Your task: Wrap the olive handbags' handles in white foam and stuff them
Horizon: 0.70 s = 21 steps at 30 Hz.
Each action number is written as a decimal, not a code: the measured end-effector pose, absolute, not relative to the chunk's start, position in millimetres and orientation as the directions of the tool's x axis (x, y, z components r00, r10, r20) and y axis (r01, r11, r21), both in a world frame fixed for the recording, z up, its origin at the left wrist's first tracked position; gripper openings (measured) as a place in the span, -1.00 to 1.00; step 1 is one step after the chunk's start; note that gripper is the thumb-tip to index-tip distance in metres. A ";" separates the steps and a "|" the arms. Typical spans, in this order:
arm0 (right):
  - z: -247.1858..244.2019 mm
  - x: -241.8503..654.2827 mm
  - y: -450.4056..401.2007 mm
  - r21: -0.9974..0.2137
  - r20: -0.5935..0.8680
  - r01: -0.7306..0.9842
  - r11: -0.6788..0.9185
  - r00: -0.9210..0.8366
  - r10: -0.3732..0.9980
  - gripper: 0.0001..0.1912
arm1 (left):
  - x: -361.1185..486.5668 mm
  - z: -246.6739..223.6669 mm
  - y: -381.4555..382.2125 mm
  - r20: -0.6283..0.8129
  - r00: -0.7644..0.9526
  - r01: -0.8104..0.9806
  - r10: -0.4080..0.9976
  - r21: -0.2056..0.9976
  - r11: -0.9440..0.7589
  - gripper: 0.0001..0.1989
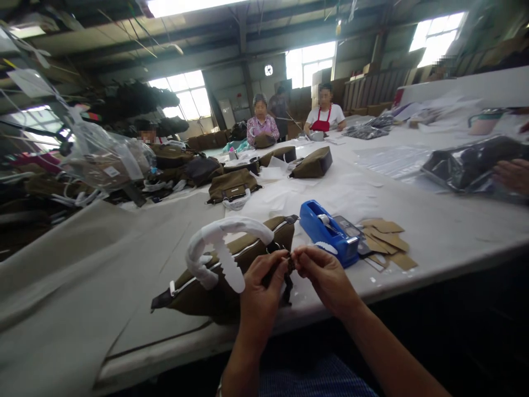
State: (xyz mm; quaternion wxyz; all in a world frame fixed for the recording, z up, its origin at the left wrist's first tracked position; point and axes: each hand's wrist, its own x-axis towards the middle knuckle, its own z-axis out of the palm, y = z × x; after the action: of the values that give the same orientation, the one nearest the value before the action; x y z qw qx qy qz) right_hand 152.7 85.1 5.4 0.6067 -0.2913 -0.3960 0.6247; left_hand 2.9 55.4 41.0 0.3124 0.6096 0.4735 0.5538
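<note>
An olive-green handbag (196,298) with dark ends and a zipper along its top sits at the table edge in front of me. White wrapping covers its looped handle (196,248), and a white strip with a jagged edge (229,264) hangs by it. At the bag's right end, my left hand (264,281) is closed in a pinch on a small dark piece. The fingertips of my right hand (324,275) meet it there, also pinched. My fingers hide most of that piece. Dark straps dangle beneath them.
Just beyond my right hand stands a blue tape dispenser (330,234), with brown cardboard pieces (388,242) beside it. More olive bags (233,186) lie farther back. At right, another person's hand (512,175) touches a plastic-wrapped dark bag (467,165). Co-workers (262,124) are across the table.
</note>
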 end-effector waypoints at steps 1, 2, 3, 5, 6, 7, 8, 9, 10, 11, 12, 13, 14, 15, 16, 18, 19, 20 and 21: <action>4.1 152.0 85.4 -0.854 0.118 -0.518 0.055 -0.089 0.989 -0.79 | 3.4 41.3 54.9 0.348 -0.071 0.216 0.935 0.920 -0.326 -0.81; 3.2 151.4 85.7 -0.861 0.121 -0.504 0.067 -0.076 0.990 -0.79 | 3.8 41.5 54.4 0.318 -0.081 0.196 0.944 0.934 -0.298 -0.79; 2.9 150.9 86.0 -0.871 0.129 -0.484 0.085 -0.059 0.990 -0.80 | 3.9 41.6 53.9 0.297 -0.087 0.175 0.951 0.944 -0.279 -0.78; 4.2 150.5 86.0 -0.899 0.175 -0.412 0.148 -0.029 0.984 -0.85 | 3.6 41.7 52.7 0.279 -0.090 0.144 0.956 0.954 -0.264 -0.77; 5.6 150.4 85.7 -0.910 0.205 -0.370 0.187 -0.012 0.979 -0.88 | 3.1 41.8 52.1 0.278 -0.092 0.137 0.956 0.955 -0.264 -0.76; 7.5 150.3 85.3 -0.915 0.234 -0.337 0.222 0.005 0.972 -0.89 | 2.5 41.8 51.6 0.278 -0.095 0.135 0.956 0.955 -0.264 -0.76; 9.7 150.0 84.6 -0.912 0.256 -0.328 0.248 0.019 0.967 -0.89 | 1.9 41.9 51.2 0.279 -0.099 0.136 0.955 0.955 -0.265 -0.76; 11.9 149.6 83.9 -0.900 0.271 -0.347 0.262 0.024 0.962 -0.89 | 1.4 41.9 51.0 0.281 -0.101 0.139 0.954 0.954 -0.266 -0.77; 14.0 148.9 83.3 -0.880 0.276 -0.396 0.261 0.020 0.961 -0.89 | 0.9 42.0 50.9 0.281 -0.103 0.141 0.954 0.954 -0.266 -0.77; 15.8 148.2 82.8 -0.853 0.277 -0.458 0.249 0.006 0.961 -0.89 | 0.6 42.1 50.9 0.282 -0.105 0.142 0.954 0.953 -0.267 -0.78; 17.2 147.4 82.5 -0.825 0.278 -0.517 0.231 -0.014 0.960 -0.90 | 0.3 42.1 51.0 0.283 -0.106 0.142 0.953 0.953 -0.267 -0.78; 18.0 146.7 82.5 -0.804 0.276 -0.556 0.211 -0.034 0.961 -0.90 | 0.2 42.3 51.1 0.283 -0.108 0.142 0.953 0.953 -0.267 -0.78; 18.4 146.2 82.8 -0.799 0.268 -0.570 0.192 -0.052 0.962 -0.89 | 0.0 42.4 51.3 0.284 -0.112 0.144 0.952 0.953 -0.267 -0.78; 18.2 145.9 83.2 -0.810 0.254 -0.559 0.177 -0.062 0.965 -0.86 | -0.2 42.6 51.3 0.286 -0.115 0.149 0.951 0.952 -0.268 -0.78; 17.7 146.0 83.7 -0.829 0.235 -0.534 0.168 -0.061 0.970 -0.84 | -0.5 42.9 51.2 0.288 -0.118 0.156 0.950 0.950 -0.269 -0.78; 16.4 146.7 84.6 -0.874 0.211 -0.456 0.167 -0.048 0.976 -0.84 | -1.1 43.7 50.6 0.297 -0.119 0.179 0.947 0.945 -0.274 -0.79; 15.9 147.3 84.7 -0.891 0.209 -0.419 0.174 -0.037 0.977 -0.86 | -1.5 44.1 50.2 0.306 -0.118 0.195 0.945 0.940 -0.280 -0.80; 15.7 147.9 84.7 -0.903 0.212 -0.387 0.186 -0.026 0.977 -0.88 | -1.9 44.6 49.7 0.317 -0.116 0.213 0.941 0.934 -0.288 -0.79; 15.9 148.4 84.4 -0.913 0.218 -0.357 0.198 -0.016 0.976 -0.89 | -2.3 45.0 49.2 0.329 -0.111 0.231 0.938 0.926 -0.298 -0.79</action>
State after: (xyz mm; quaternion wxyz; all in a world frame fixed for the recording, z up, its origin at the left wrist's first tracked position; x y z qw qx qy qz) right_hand 148.4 84.4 15.9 0.6178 -0.3320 -0.4659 0.5394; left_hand -2.3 49.2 45.0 0.3193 0.5851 0.4991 0.5537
